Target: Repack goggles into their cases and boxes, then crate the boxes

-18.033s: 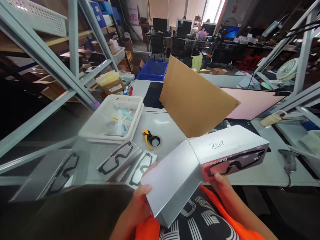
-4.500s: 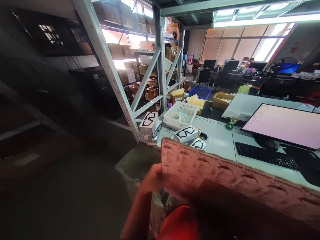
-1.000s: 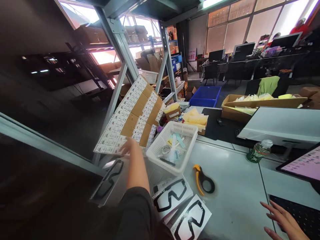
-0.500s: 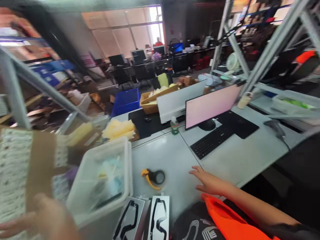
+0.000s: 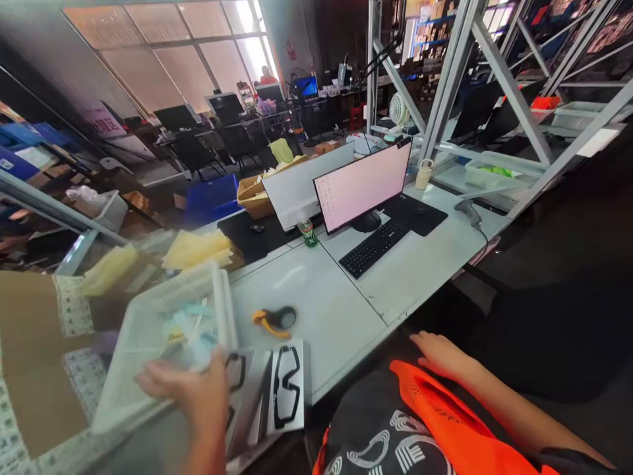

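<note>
My left hand (image 5: 190, 389), a little blurred, is over the front rim of a translucent plastic bin (image 5: 111, 396). Thumb and fingers are apart with nothing seen between them; whether they touch the rim I cannot tell. Inside the bin lie light-blue and white bits (image 5: 198, 320). Right beside this hand are two flat boxes with black outlines printed on them, one grey (image 5: 247, 389) and one white (image 5: 287, 386). My right hand (image 5: 440, 353) is off the desk's front edge, empty, its fingers stretched out. A yellow-and-black tape dispenser (image 5: 275, 320) lies on the desk between the hands.
A monitor (image 5: 363, 185), a black keyboard (image 5: 374, 249) and a green-labelled bottle (image 5: 307, 232) stand on the desk (image 5: 326, 310). A handheld scanner (image 5: 467, 212) lies at the right. Cardboard with printed labels (image 5: 34, 356) is at the left. Metal frame beams (image 5: 455, 72) rise behind.
My view has swung left to right. My left hand has moved from the labelled cardboard to the bin's front. My right hand has gone from above the desk to beyond its edge.
</note>
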The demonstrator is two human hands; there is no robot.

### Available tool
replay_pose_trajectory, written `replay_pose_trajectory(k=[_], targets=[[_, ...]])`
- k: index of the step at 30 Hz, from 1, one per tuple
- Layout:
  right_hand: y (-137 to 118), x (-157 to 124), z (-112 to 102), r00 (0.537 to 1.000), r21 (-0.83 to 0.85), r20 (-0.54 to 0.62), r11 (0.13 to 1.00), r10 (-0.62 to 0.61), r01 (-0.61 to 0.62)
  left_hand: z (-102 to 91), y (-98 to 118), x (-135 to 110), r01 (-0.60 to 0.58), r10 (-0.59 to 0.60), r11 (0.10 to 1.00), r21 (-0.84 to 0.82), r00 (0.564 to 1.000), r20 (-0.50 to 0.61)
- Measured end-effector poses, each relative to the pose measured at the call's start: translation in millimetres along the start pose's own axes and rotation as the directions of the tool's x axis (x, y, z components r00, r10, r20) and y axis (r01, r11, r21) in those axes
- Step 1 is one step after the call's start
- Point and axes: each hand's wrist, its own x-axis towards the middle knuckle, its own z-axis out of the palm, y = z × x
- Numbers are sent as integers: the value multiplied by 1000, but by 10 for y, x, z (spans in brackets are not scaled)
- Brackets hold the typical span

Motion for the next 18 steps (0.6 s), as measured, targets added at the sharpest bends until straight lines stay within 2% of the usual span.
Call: replay_pose_trajectory(k=[3,6,8,10,12,14,16,18], targets=[[277,-367,29,999,-46,4,997,55,-54,-101,246,-553,-112,117,991,-71,991,66],[676,-752,26,993,-86,-28,989,114,-116,-210,534,-1186,-134,152,983,-125,977,149],[1031,-1038,48,976,-173,-132,966,173,-194,-240,703,-1619,-87,122,985,-150,961,248],[1393,-1358,102,929,-264,-301,917,216,-298,-224,844,-2028,-21,85,983,-183,932,353],[1660,-1691,171,869,-269,-446,894,213,-357,-178,978,-2391,53,46,978,-201,888,457],[1763,-1989,240,820,-226,-532,899,210,-376,-126,1114,-2702,103,32,972,-211,831,555],[1711,-2209,310,792,-151,-559,909,245,-388,-90,1238,-2969,123,60,964,-236,763,644],[1574,-2349,382,781,-35,-535,916,321,-401,-73,1326,-3207,152,99,951,-271,679,728]])
